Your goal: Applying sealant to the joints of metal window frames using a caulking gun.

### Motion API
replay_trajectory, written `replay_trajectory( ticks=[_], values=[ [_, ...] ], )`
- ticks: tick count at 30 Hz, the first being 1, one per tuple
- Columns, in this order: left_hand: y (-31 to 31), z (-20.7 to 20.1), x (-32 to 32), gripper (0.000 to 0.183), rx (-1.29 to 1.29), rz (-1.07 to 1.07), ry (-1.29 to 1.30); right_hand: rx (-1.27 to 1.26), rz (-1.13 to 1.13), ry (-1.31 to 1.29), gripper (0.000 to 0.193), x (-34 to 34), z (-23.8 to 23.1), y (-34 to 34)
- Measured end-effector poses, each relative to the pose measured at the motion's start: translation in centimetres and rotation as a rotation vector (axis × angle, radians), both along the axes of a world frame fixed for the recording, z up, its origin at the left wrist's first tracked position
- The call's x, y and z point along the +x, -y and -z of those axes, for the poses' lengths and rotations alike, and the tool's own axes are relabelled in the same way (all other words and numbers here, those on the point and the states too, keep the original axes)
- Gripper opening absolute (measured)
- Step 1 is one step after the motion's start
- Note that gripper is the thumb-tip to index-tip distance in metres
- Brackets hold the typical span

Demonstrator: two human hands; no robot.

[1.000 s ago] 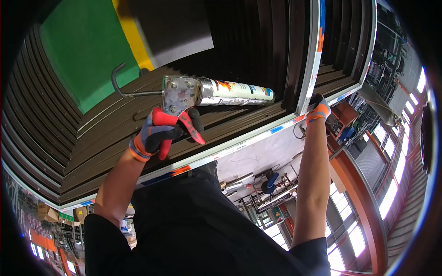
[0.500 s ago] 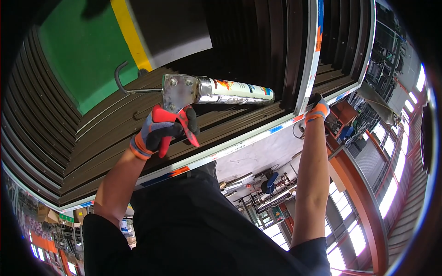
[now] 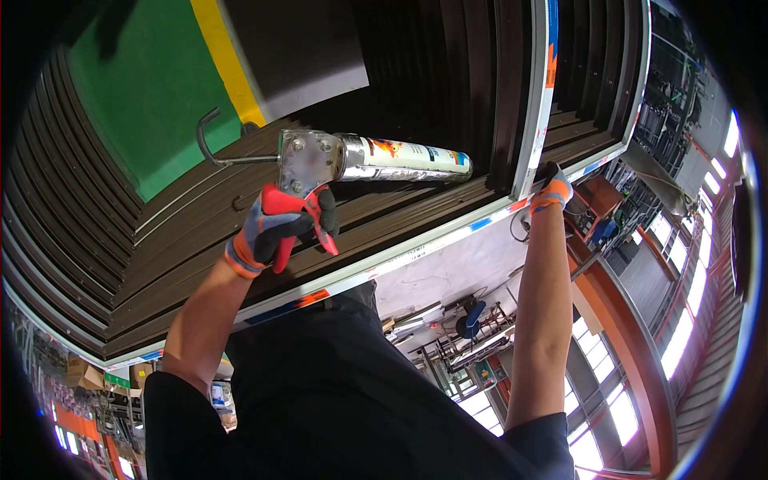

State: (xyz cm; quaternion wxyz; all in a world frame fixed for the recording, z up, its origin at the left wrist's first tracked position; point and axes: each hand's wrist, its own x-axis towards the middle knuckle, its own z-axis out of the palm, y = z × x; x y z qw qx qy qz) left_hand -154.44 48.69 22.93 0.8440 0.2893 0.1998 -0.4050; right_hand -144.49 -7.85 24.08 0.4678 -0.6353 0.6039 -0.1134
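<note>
My left hand, in a grey, black and orange glove, is closed round the red handle and trigger of a caulking gun. The gun lies level over the brown frame profiles, its hooked rod pointing left. A white printed cartridge sits in its barrel and points right; I cannot make out its tip. My right hand, gloved alike, is at the joint of the white-edged frame, its dark fingers curled over the edge and partly hidden.
Brown ribbed profiles curve along the left. Beyond the frame lies a green floor with a yellow stripe. Racks and an orange-red beam stand to the right. Boxes show at lower left.
The caulking gun has shifted slightly left, and its red trigger sits a little closer to the handle. My right hand has stayed at the frame joint.
</note>
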Motion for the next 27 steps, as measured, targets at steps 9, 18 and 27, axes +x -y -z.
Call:
replay_trajectory(
  ticks=[9,18,27],
  values=[
    [-0.6,0.7,-0.3,0.052,-0.031,-0.028,0.101,0.038,0.007,0.060,0.021,-0.4,0.9,1.9],
    [-0.2,0.5,-0.3,0.046,0.012,-0.004,0.171,0.018,0.036,0.030,0.028,-0.3,0.6,0.8],
    [-0.2,-1.1,0.1,0.041,0.024,-0.042,0.188,-0.021,0.024,0.046,0.023,0.1,-0.3,-1.6]
  ],
)
